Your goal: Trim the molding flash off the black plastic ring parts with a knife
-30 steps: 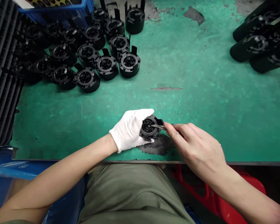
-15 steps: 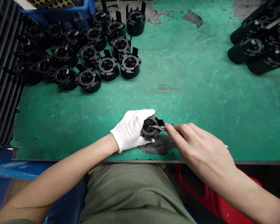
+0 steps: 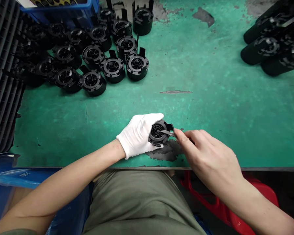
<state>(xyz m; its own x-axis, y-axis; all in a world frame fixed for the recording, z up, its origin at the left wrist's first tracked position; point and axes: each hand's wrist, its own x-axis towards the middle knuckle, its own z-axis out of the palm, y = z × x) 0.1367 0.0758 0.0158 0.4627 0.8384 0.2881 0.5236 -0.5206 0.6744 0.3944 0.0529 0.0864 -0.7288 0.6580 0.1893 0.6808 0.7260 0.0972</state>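
My left hand (image 3: 138, 135), in a white glove, is wrapped round a round black plastic part (image 3: 158, 133) near the front of the green table. The ribbed face of the part points up, with a tab sticking out at its right. My bare right hand (image 3: 205, 151) grips a thin metal blade (image 3: 168, 133) between thumb and fingers. The blade's tip lies over the middle of the part; whether it touches is too small to tell. The handle is mostly hidden in my fingers.
Several similar black parts (image 3: 91, 81) stand at the back left, beside a blue bin (image 3: 61, 14). Taller black cylinders (image 3: 259, 50) stand at the back right of the green table (image 3: 198, 91). A dark grid (image 3: 2, 81) borders the left side; a red stool (image 3: 235, 209) is below.
My right hand has shifted very slightly, with the blade still over the part. The left hand's hold looks the same, and the whole view has moved a little.
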